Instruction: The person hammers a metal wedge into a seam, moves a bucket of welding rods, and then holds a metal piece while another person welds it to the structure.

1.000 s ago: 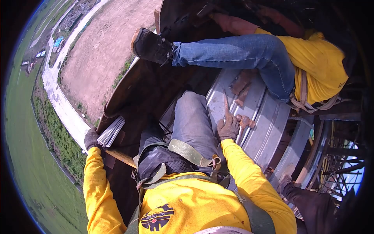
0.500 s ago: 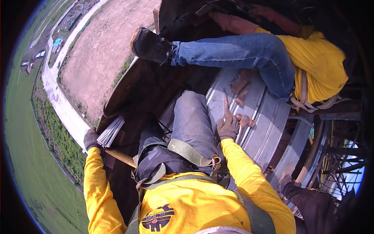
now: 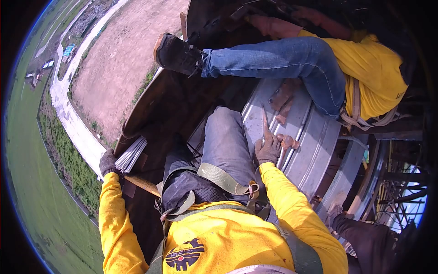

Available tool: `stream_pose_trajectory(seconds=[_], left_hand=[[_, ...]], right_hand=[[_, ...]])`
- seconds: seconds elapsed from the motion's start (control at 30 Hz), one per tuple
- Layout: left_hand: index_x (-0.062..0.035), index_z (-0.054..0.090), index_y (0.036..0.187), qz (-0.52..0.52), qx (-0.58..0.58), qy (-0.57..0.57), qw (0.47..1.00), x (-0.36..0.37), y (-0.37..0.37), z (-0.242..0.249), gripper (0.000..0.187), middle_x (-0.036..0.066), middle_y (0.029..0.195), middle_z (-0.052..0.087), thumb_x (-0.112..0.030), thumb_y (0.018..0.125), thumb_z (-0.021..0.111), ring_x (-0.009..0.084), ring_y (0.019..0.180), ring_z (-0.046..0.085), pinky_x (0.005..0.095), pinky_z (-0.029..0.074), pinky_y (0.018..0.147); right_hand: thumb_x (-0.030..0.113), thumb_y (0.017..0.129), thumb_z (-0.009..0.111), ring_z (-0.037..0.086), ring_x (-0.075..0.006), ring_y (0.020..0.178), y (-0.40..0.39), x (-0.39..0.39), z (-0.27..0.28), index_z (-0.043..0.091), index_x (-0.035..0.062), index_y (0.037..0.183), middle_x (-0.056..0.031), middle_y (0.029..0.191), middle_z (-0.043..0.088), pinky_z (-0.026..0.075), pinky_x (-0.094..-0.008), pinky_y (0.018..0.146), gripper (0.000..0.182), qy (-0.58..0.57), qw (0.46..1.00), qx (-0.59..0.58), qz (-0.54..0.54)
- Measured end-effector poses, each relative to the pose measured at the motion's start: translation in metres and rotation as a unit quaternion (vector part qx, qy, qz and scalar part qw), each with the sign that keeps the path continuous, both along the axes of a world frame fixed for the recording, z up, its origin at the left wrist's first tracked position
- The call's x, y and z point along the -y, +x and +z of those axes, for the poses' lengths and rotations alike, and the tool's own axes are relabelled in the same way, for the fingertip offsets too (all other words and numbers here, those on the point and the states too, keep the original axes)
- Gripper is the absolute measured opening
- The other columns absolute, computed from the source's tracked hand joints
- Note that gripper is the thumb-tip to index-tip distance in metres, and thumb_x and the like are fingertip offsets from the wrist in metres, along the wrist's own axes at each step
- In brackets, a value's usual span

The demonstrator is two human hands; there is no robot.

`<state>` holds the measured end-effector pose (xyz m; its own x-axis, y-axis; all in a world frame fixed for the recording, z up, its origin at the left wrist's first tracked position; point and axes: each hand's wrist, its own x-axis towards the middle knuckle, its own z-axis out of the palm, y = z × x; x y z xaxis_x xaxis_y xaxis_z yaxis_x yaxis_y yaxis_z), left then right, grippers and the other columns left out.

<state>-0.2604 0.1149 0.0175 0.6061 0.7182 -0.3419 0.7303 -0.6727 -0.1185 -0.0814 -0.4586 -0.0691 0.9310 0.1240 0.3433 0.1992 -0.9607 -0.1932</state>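
Observation:
My left hand (image 3: 109, 163), in a dark glove, is closed on the edge of the rusty metal wall (image 3: 153, 98), right beside a bundle of thin pale rods (image 3: 131, 154). On the grey metal planks (image 3: 310, 153) rests my right hand (image 3: 268, 150), also gloved, its fingers apart. A pointed rusty tool (image 3: 265, 123) lies at its fingertips, and a hammer-like rusty head (image 3: 287, 141) is just to its right. Whether the fingers touch either of these is hard to tell. Farther up the planks lie flat rusty pieces (image 3: 282, 101).
A co-worker in a yellow shirt (image 3: 372, 77) and jeans sits at the upper right, one leg stretched across to the wall edge. Another person's dark-clothed leg (image 3: 365, 235) shows at the lower right. Open gaps and steel framework (image 3: 406, 192) lie on the right. Ground is far below on the left.

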Motion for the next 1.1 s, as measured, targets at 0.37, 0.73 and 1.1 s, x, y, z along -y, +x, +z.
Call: stream_pose_trajectory(seconds=[0.37, 0.73, 1.1], left_hand=[[-0.0073, 0.063, 0.107, -0.007, -0.006, -0.028, 1.0, -0.01, 0.0, -0.005, 0.038, 0.021, 0.103, 0.066, -0.03, 0.076, 0.064, 0.0381, 0.1, 0.063, 0.0447, 0.05, 0.085], [-0.0058, 0.064, 0.1, -0.019, 0.05, -0.014, 0.998, 0.011, 0.004, 0.014, 0.032, 0.021, 0.095, 0.068, -0.028, 0.077, 0.066, 0.039, 0.092, 0.065, 0.0452, 0.051, 0.077], [-0.0054, 0.062, 0.102, -0.033, 0.022, -0.029, 0.999, -0.004, -0.001, 0.002, 0.025, 0.022, 0.096, 0.068, -0.022, 0.084, 0.059, 0.0401, 0.094, 0.064, 0.0459, 0.05, 0.075]], right_hand=[[0.034, 0.081, 0.06, 0.048, -0.0355, 0.117, -0.002, -0.005, 0.012, 0.052, 0.0066, 0.123, -0.0159, 0.122, 0.054, 0.034, -0.0489, 0.102, 0.051, -0.003, 0.996, -0.07, -0.046], [0.034, 0.081, 0.06, 0.048, -0.0351, 0.117, -0.001, -0.006, 0.016, 0.053, 0.0035, 0.119, -0.0168, 0.121, 0.054, 0.035, -0.0473, 0.101, 0.049, 0.001, 0.995, -0.083, -0.047], [0.034, 0.081, 0.06, 0.046, -0.036, 0.119, -0.002, -0.008, 0.021, 0.054, 0.0064, 0.122, -0.015, 0.125, 0.052, 0.033, -0.0496, 0.102, 0.05, 0.019, 0.994, -0.088, -0.059]])
